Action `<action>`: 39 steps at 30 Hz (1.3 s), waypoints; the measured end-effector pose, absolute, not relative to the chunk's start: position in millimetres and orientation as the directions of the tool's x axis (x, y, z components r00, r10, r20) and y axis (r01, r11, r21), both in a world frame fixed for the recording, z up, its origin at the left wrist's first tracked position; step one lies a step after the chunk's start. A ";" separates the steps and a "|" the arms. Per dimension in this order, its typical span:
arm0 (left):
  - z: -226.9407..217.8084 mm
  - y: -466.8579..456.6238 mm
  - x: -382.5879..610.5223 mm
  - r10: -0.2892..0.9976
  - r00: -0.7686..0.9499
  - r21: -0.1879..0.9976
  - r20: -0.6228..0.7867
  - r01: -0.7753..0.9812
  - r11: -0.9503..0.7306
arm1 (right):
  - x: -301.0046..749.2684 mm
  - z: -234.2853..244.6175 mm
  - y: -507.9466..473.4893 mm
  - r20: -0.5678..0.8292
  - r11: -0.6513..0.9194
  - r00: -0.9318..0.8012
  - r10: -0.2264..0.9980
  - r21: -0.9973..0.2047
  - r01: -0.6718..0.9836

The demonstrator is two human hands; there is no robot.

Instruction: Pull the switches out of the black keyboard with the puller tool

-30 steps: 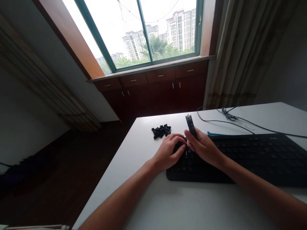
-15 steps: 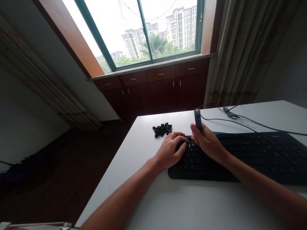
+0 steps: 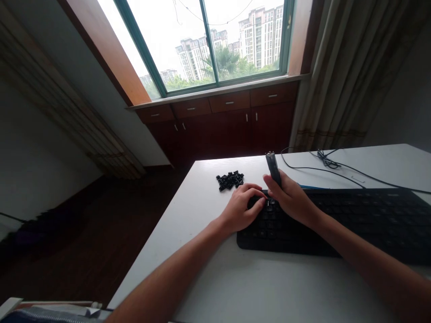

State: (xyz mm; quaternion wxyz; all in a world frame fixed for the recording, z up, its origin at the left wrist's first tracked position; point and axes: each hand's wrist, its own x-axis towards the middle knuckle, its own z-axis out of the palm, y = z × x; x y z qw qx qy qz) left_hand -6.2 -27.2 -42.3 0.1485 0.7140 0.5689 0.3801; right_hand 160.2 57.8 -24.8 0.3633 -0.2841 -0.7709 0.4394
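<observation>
A black keyboard [image 3: 350,224] lies on the white table under both hands. My left hand [image 3: 244,206] rests on its upper left corner, thumb and forefinger brought close together at the keys. What the fingertips hold, if anything, is too small to make out; a thin white mark shows beside them. My right hand [image 3: 291,195] is closed round a dark stick-shaped object with a metallic end [image 3: 273,168], held upward above the keyboard's back edge. The lower part of that object is hidden in the fist. Behind my left hand lies a pile of small black keycap-like pieces [image 3: 230,180].
Black cables [image 3: 326,159] run across the back right of the white table [image 3: 202,269]. A thin blue strip [image 3: 313,187] shows behind the keyboard. Red-brown cabinets [image 3: 215,130] stand under the window beyond. Cloth-like items [image 3: 50,314] appear at bottom left.
My right hand has tilted the dark object's metallic end leftward and shifted slightly left. My left hand stays at the same keys. The whole view has shifted slightly.
</observation>
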 end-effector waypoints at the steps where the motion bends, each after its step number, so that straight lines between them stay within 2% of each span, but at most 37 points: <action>1: -43.0 -26.6 -6.1 0.924 0.059 0.655 0.377 0.688 -0.311 | 158.2 -23.8 60.2 0.313 0.456 -0.583 0.750 -0.883 0.113; 5: -43.8 -25.7 -5.7 0.917 0.057 0.671 0.394 0.664 -0.329 | 152.7 -21.1 69.7 0.332 0.488 -0.668 0.666 -0.871 0.053; 8: -43.0 -26.1 -5.4 0.919 0.059 0.675 0.389 0.661 -0.328 | 152.1 -23.0 75.1 0.300 0.433 -0.736 0.607 -0.901 -0.011; 12: -42.2 -27.1 -4.8 0.924 0.055 0.681 0.378 0.659 -0.318 | 152.1 -28.1 77.2 0.258 0.341 -0.713 0.652 -0.940 -0.028; 18: -42.0 -27.6 -4.9 0.923 0.060 0.670 0.379 0.670 -0.319 | 155.3 -29.8 70.8 0.317 0.375 -0.679 0.662 -0.925 -0.066; 26: -38.2 -28.8 -2.5 0.911 0.074 0.633 0.406 0.697 -0.338 | 154.0 -25.2 59.5 0.305 0.443 -0.562 0.769 -0.888 0.124; 30: -38.5 -29.2 -2.6 0.911 0.068 0.635 0.407 0.695 -0.336 | 152.2 -25.7 63.2 0.318 0.428 -0.581 0.749 -0.902 0.058; 35: -38.7 -30.3 -3.3 0.922 0.071 0.646 0.380 0.694 -0.319 | 149.8 -28.0 71.8 0.241 0.306 -0.620 0.747 -0.952 -0.001; 39: -38.5 -30.0 -4.4 0.924 0.085 0.643 0.373 0.694 -0.323 | 151.3 -30.8 69.3 0.275 0.353 -0.558 0.783 -0.935 0.035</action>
